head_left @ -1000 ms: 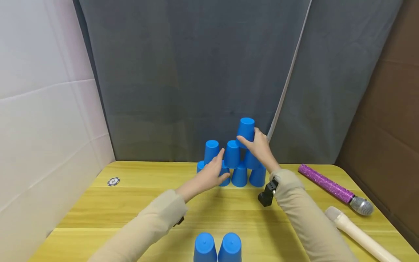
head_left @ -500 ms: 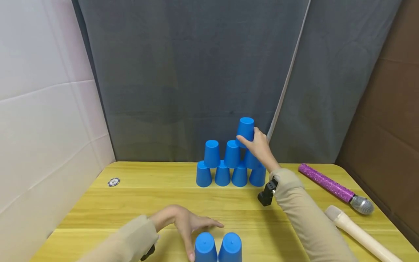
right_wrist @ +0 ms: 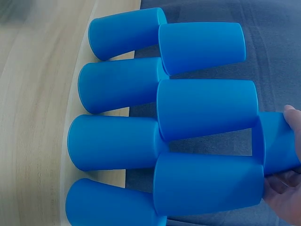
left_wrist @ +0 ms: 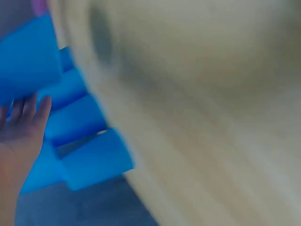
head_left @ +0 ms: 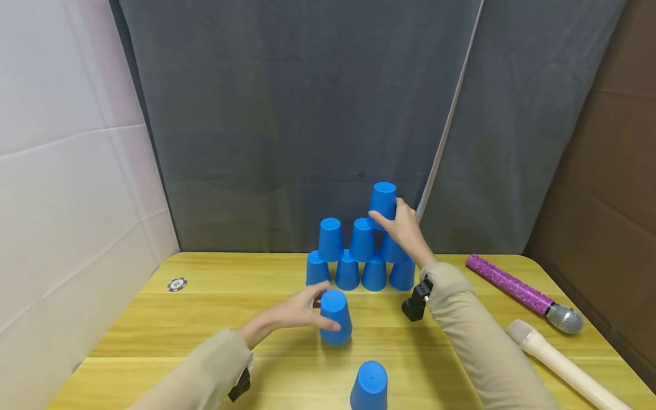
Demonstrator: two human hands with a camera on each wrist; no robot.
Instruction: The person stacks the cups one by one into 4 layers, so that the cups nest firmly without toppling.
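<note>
Left hand [head_left: 294,312] wrapped around an upturned blue cup [head_left: 335,316], held above the counter [head_left: 179,330] before the cup pyramid [head_left: 353,262]. Right hand [head_left: 405,228] pinching the top cup [head_left: 383,199] on the third tier.
</note>
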